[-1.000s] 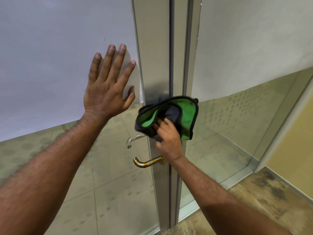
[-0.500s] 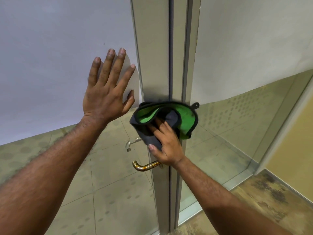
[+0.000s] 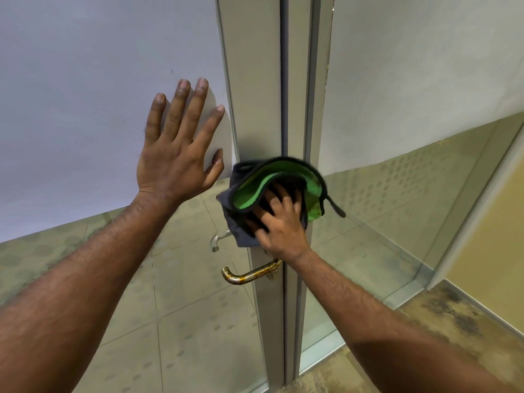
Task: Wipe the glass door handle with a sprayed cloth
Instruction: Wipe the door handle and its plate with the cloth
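With the left hand (image 3: pixel 175 163) flat and open, bracing the glass door (image 3: pixel 85 80), the right hand (image 3: pixel 280 231), fingers spread and pressing the cloth (image 3: pixel 249 194) against the frame (image 3: pixel 255 109) just above the brass handle (image 3: pixel 251 275), should slide down and wrap the lever.

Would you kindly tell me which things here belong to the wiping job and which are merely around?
Job: green-and-grey cloth, brass door handle, right hand pressing it, left hand flat on the glass door.
Around: silver handle behind the glass, stained floor, yellow wall.
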`<state>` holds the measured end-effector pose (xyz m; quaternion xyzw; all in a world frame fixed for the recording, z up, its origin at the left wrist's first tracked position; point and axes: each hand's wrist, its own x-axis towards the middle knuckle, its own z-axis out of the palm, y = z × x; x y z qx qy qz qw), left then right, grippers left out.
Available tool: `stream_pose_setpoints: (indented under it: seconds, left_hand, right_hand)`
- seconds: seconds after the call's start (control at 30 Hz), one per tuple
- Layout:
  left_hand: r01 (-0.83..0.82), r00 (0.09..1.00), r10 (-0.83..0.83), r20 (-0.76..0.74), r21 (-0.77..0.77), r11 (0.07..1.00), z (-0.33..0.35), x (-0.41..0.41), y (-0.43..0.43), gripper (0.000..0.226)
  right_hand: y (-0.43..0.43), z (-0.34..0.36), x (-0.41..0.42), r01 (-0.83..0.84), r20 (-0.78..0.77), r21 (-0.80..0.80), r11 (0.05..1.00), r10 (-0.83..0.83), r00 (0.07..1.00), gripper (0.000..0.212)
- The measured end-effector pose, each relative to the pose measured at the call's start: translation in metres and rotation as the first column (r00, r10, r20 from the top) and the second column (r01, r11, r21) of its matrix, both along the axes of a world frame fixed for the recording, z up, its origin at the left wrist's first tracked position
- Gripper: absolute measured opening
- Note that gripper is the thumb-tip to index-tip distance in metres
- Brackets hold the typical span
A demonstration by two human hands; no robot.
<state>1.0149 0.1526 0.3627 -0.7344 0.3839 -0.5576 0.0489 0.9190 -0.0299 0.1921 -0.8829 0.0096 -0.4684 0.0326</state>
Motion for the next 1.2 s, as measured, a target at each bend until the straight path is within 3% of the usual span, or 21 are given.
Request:
stream_pose_setpoints:
  seconds: [0.07,0.13,0.27,0.4,0.47,0.6,0.73,0.83,0.93,1.07,1.2]
  left_hand:
    - [-0.002,1.000,0.002,0.002,0.000,1.000,0.000,0.001,0.000,0.068]
    - [-0.005,1.000,0.005,0.008,-0.003,1.000,-0.001,0.001,0.000,0.068]
    - [-0.001,1.000,0.001,0.008,-0.006,1.000,-0.001,0.000,-0.001,0.067]
    - [0.002,1.000,-0.002,0.014,-0.005,1.000,-0.001,0.000,-0.001,0.067]
    - [0.004,1.000,-0.004,0.018,-0.012,1.000,-0.001,0.000,0.000,0.067]
    - [-0.001,1.000,0.001,0.018,-0.013,1.000,-0.001,0.000,-0.001,0.067]
    - [-0.011,1.000,0.011,0.018,-0.006,1.000,0.000,0.000,-0.001,0.068]
    - [-0.006,1.000,0.006,0.022,-0.004,1.000,0.000,0.000,-0.001,0.068]
    - [-0.002,1.000,0.002,0.027,-0.005,1.000,0.000,0.000,0.000,0.067]
    - [0.014,0.999,-0.013,0.050,-0.023,1.000,-0.002,0.000,-0.001,0.066]
    - [0.002,0.999,-0.001,0.037,-0.019,1.000,-0.001,0.001,-0.001,0.066]
  right_hand:
    - [-0.010,-0.015,-0.005,-0.010,-0.018,-0.033,0.999,0.009,1.000,0.034]
    - [-0.018,-0.019,-0.010,0.035,-0.022,0.058,0.998,-0.034,0.999,0.034]
    - [-0.017,0.002,-0.005,0.131,0.073,0.121,0.984,-0.141,0.987,0.089]
    - [0.004,0.018,0.008,0.095,0.006,0.140,0.986,-0.097,0.995,0.097]
    - [0.013,0.006,0.013,0.104,-0.039,0.109,0.989,-0.100,0.994,0.095]
    - [-0.002,-0.024,0.002,0.063,0.006,0.008,0.998,-0.063,0.998,0.067]
    - [-0.007,-0.012,-0.004,0.001,0.135,0.231,0.973,-0.033,0.990,0.067]
    - [0.005,0.023,0.011,-0.077,0.189,0.308,0.948,0.019,0.982,0.071]
    - [0.013,0.038,0.019,-0.104,0.159,0.238,0.966,0.067,0.985,0.075]
    - [-0.001,0.006,0.007,-0.204,0.054,-0.048,0.978,0.207,0.977,0.069]
    - [-0.026,-0.022,-0.017,-0.050,0.039,0.024,0.998,0.049,0.998,0.073]
